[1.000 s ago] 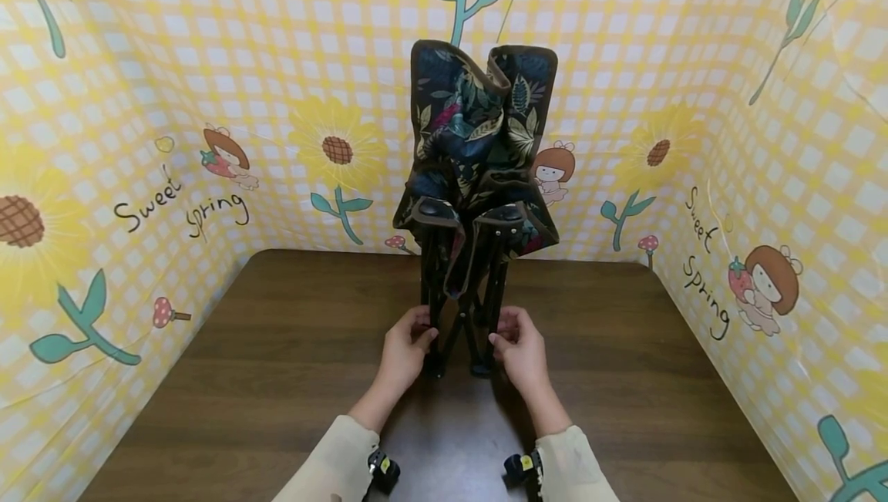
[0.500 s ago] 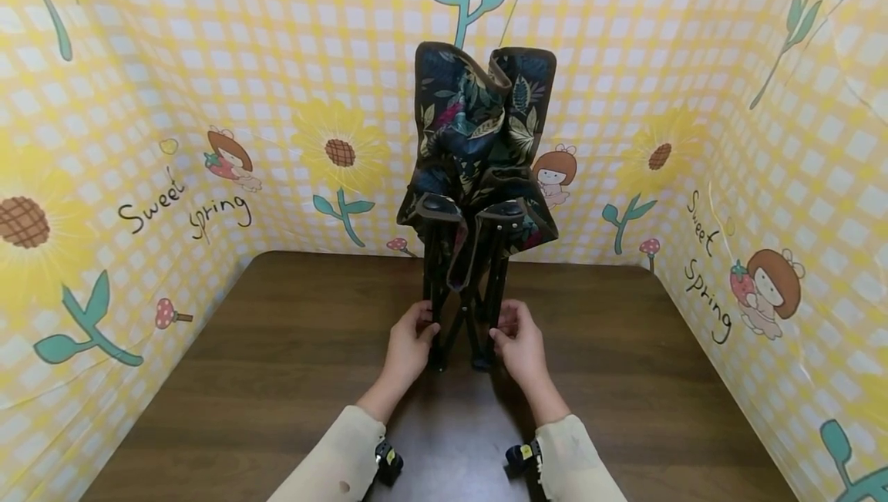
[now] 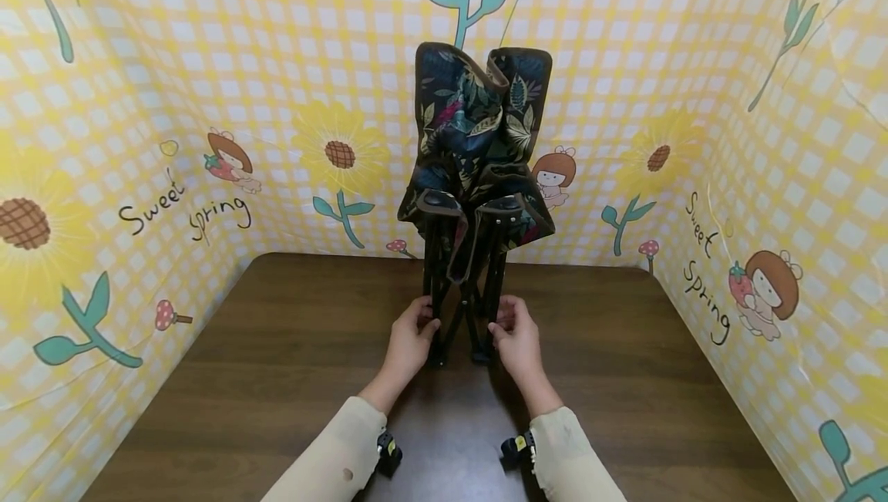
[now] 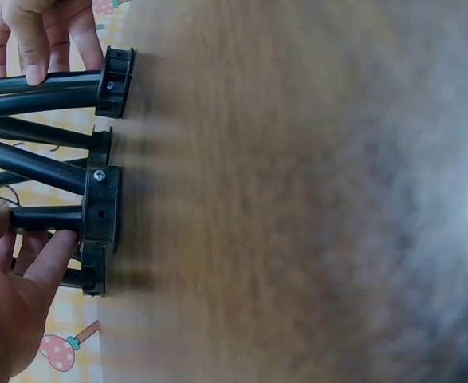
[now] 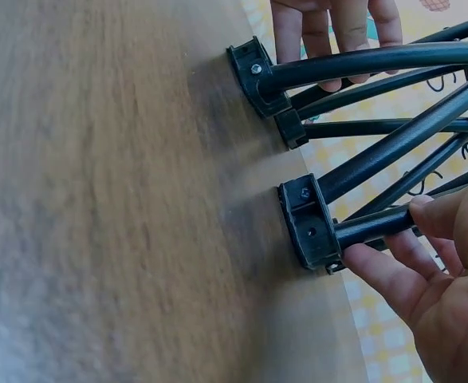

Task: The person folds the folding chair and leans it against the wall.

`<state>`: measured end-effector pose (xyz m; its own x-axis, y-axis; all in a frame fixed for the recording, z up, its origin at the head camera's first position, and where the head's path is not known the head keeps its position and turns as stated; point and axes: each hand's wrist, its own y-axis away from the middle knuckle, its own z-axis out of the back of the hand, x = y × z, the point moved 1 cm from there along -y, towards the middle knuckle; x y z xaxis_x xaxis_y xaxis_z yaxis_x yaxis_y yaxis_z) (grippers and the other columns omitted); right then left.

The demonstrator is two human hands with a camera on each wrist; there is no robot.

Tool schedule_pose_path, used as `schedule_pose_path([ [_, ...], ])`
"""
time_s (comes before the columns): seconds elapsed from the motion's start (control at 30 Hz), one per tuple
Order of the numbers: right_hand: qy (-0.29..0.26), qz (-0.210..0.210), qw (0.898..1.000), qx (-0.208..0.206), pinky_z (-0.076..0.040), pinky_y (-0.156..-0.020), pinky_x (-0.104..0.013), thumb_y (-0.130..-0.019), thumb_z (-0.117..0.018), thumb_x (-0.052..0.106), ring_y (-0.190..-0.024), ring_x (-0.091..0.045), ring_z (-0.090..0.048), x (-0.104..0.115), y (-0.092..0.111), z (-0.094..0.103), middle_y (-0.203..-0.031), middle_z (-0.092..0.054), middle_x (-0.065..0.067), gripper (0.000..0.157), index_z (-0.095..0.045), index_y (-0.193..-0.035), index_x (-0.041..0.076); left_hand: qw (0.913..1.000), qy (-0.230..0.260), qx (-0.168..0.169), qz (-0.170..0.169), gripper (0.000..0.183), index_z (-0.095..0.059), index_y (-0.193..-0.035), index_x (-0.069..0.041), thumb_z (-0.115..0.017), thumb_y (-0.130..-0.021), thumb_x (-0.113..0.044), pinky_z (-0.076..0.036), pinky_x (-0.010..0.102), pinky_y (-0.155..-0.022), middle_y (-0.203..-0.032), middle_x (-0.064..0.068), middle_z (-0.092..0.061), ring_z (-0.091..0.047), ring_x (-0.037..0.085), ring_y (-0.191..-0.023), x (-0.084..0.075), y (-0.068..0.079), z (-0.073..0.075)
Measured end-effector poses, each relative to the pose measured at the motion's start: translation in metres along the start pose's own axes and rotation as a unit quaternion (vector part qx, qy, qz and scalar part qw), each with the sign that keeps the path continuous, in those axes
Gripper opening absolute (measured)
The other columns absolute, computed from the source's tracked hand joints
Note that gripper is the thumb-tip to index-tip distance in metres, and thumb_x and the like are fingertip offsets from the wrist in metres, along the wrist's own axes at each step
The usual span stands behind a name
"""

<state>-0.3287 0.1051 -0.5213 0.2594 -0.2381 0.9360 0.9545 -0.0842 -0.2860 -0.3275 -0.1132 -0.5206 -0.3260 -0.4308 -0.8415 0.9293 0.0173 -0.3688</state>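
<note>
A partly folded camping chair (image 3: 461,120) stands upright at the middle of the table, its dark leaf-patterned fabric creased inward. Its black tube legs cross below the seat. My left hand (image 3: 409,340) holds the left front leg low down, thumb in front and fingers behind. On the other side my right hand (image 3: 519,340) grips the right front leg at about the same height. Close up in the left wrist view, the left thumb and fingers pinch the tube just above a black plastic foot (image 4: 100,211). The right wrist view shows the right fingers around a tube beside another foot (image 5: 307,227).
The dark wooden table (image 3: 291,363) spreads around the chair. Yellow checked cloth (image 3: 277,85) with sunflowers and cartoon figures hangs at the back and both sides. A small black camera (image 3: 388,452) is strapped at each wrist.
Both hands and the chair's feet have shifted slightly away toward the back of the table. The grip of each hand on its leg looks the same.
</note>
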Motion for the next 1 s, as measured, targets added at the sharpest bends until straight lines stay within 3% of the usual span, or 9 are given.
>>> schedule_pose_path([
  [0.6,0.04,0.018,0.999,-0.003,-0.058,-0.059,-0.029,-0.089,-0.07,-0.012,-0.081,-0.025,-0.065,-0.005,-0.016,-0.005,-0.1,-0.064,-0.017,0.048,-0.056,-0.129,0.01,0.9999,0.003,0.008,0.009,0.038,-0.061,-0.133,-0.003,-0.069,-0.096,-0.001,-0.058,0.031,-0.065,-0.105,0.015,-0.071,-0.068,0.022,-0.076,0.011,-0.015,-0.003],
  [1.0,0.069,0.034,0.997,0.0,-0.058,-0.061,-0.031,-0.092,-0.07,-0.007,-0.083,-0.023,-0.063,-0.01,-0.022,-0.006,-0.102,-0.061,-0.015,0.046,-0.053,-0.132,0.01,0.9998,0.011,0.013,0.01,0.037,-0.062,-0.132,-0.004,-0.069,-0.096,0.0,-0.058,0.03,-0.065,-0.104,0.016,-0.071,-0.071,0.024,-0.085,0.016,-0.024,-0.005],
])
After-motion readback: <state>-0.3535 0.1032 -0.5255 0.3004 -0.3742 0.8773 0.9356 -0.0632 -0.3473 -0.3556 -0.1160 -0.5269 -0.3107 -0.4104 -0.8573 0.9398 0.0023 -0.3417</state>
